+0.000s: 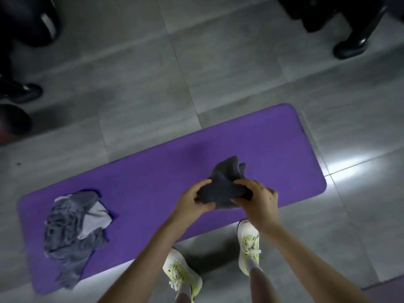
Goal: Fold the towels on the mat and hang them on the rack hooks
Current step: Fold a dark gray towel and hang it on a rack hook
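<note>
Apparently over mat [153,182] edge, left hand [193,203] and right hand [259,201] pinch towel [226,182].

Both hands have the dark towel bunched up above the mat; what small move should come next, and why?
Probably draw the left hand and right hand apart to open the dark towel flat over the mat: they grip it crumpled, not folded.

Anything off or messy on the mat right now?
One grey towel lies crumpled and unfolded at the mat's left end. The dark towel is bunched, not flat, held above the mat by the left hand and right hand.
</note>
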